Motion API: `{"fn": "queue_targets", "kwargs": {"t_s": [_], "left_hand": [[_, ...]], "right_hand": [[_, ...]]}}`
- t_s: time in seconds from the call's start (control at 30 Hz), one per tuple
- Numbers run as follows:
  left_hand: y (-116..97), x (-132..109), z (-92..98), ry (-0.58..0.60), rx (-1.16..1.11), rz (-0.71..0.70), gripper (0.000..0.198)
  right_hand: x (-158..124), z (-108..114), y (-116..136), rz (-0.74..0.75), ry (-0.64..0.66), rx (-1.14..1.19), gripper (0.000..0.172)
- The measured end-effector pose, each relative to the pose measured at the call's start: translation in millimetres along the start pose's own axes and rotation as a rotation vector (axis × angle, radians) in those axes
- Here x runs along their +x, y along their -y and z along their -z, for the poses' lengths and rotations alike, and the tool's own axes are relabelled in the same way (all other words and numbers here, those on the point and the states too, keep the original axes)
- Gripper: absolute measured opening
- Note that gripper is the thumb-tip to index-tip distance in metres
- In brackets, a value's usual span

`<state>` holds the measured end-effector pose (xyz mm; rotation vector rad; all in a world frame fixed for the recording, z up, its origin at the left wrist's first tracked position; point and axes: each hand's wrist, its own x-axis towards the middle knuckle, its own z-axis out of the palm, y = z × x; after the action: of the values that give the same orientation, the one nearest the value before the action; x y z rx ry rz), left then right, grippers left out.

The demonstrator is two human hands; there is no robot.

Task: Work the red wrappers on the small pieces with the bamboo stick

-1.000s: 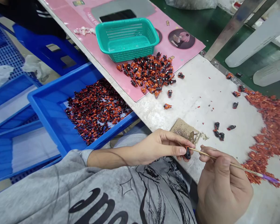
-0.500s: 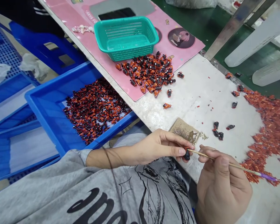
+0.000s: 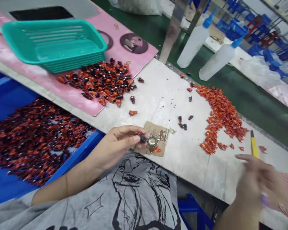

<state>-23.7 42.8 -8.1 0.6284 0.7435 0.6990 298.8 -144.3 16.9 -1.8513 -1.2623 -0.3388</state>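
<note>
While I watch through the head camera, the item in hand is a small dark moulded piece (image 3: 142, 138), pinched between thumb and fingertips of the left hand (image 3: 117, 143), fingers curled and firmly closed on it. It sits just above a scrap of brown card (image 3: 156, 150), beside a round metal-rimmed disc (image 3: 152, 141) whose nature I cannot settle. The right hand (image 3: 256, 182) is motion-blurred near the table's edge, its fingers apparently apart; whether it grips the purple-tipped object (image 3: 264, 200) I cannot tell. My judgement: the step in hand is working this one piece over the card, and the next move calls for the right hand back at it.

Also logged: yellow-handled tool (image 3: 253, 145); orange scrap heap (image 3: 219, 118); loose dark pieces (image 3: 182, 123); black-and-orange pieces on a pink printed mat (image 3: 127, 52); more in a blue plastic tray (image 3: 79, 153); green plastic basket (image 3: 53, 44); two squeeze bottles with blue nozzles (image 3: 195, 40). I can read no brand or wording on the mat, bottles or grey printed T-shirt (image 3: 139, 191).
</note>
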Motion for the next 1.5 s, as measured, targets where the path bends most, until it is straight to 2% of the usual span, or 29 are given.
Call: {"fn": "queue_targets", "kwargs": {"t_s": [0.07,0.17,0.23,0.33,0.43,0.5,0.63,0.73,0.83,0.93,1.07,1.17,1.23,1.3,1.37,1.5], "left_hand": [[-2.1,1.7,-0.3,-0.023,0.031,-0.01,0.025],[-5.4,1.3,-2.6,-0.032,0.069,-0.011,0.028],[-7.0,-1.0,-5.5,-0.015,0.08,-0.008,0.028],[-6.6,-5.7,-9.8,0.038,0.075,0.015,0.024],[-0.7,-8.5,-12.6,0.088,0.062,0.031,0.023],[5.6,-8.5,-15.1,0.12,0.064,0.019,0.023],[16.4,-7.4,-24.4,0.264,-0.002,0.069,0.023],[19.1,-8.4,-30.1,0.345,-0.091,0.093,0.023],[18.9,-11.0,-29.5,0.314,-0.072,0.075,0.024],[18.8,-13.3,-25.1,0.295,-0.018,0.112,0.026],[18.2,-12.9,-21.2,0.334,-0.027,0.135,0.032],[15.1,-11.0,-19.7,0.375,-0.063,0.164,0.031],[12.9,-10.0,-18.8,0.4,-0.101,0.185,0.029],[11.9,-9.4,-18.0,0.407,-0.14,0.199,0.029],[12.2,-9.5,-18.2,0.399,-0.173,0.21,0.032],[13.3,-11.8,-21.8,0.338,-0.137,0.127,0.032]], "right_hand": [[-3.9,-14.2,-0.2,0.095,0.153,-0.091,0.009],[-5.5,-37.8,-9.5,0.174,0.366,-0.129,0.009],[-3.3,-48.6,-19.3,0.203,0.409,-0.123,0.013],[4.3,-57.8,-27.7,0.226,0.388,-0.096,0.017],[12.6,-63.1,-16.6,0.218,0.338,-0.033,0.02],[14.4,-67.0,5.0,0.201,0.302,0.053,0.015],[3.4,-81.9,71.2,0.174,0.26,0.344,0.002],[-9.7,-95.7,114.2,0.118,0.289,0.587,0.009],[-15.9,-101.6,134.0,0.139,0.305,0.672,0.018],[-13.5,-96.9,136.7,0.291,0.303,0.51,0.02],[-5.0,-85.8,131.3,0.472,0.3,0.313,0.015],[1.4,-80.5,123.6,0.676,0.404,0.354,0.02],[4.2,-78.3,117.8,0.727,0.49,0.38,0.024],[4.7,-77.3,113.7,0.703,0.557,0.393,0.032],[1.8,-78.3,113.3,0.645,0.56,0.432,0.04],[-12.7,-86.7,123.3,0.396,0.32,0.519,0.051]]}}
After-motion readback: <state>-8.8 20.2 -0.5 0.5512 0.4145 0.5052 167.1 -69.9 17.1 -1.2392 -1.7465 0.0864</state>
